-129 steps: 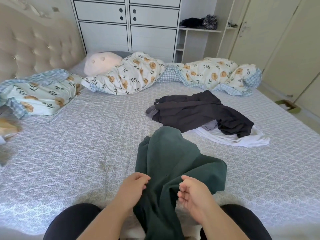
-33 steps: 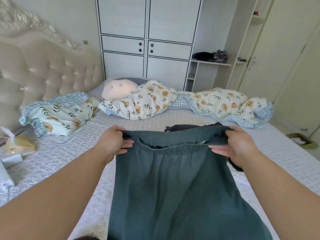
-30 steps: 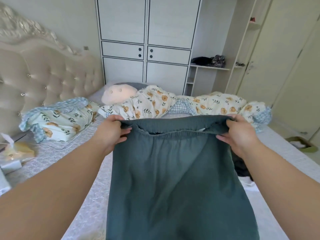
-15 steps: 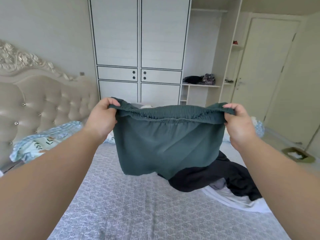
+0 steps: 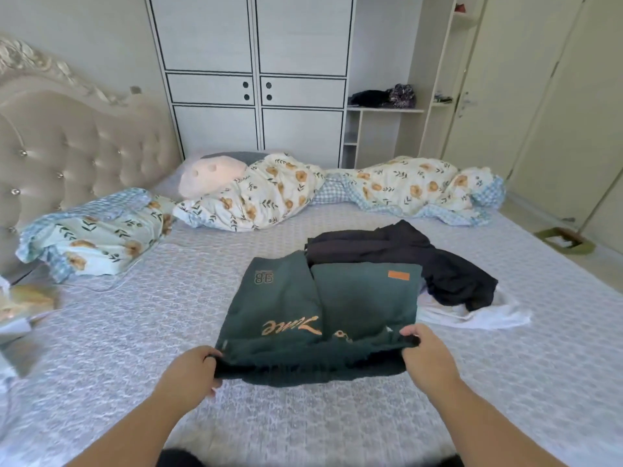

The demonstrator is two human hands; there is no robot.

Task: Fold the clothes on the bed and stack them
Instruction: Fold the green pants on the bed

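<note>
The green shorts (image 5: pixel 317 308) lie flat on the bed (image 5: pixel 135 332). We pinch their waistband with two hands, left hand (image 5: pixel 188 374) and right hand (image 5: pixel 426 355). Behind the shorts sit one black garment (image 5: pixel 421 261) and one white garment (image 5: pixel 472 315).

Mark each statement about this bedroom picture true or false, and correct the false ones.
1. Both hands, left hand and right hand, hold the green shorts at the waistband. True.
2. The green shorts hang in the air. False: their legs lie spread on the bed.
3. A black garment lies on a white garment. True.
4. The shorts carry no print. False: the number 98 and orange lettering show.
</note>
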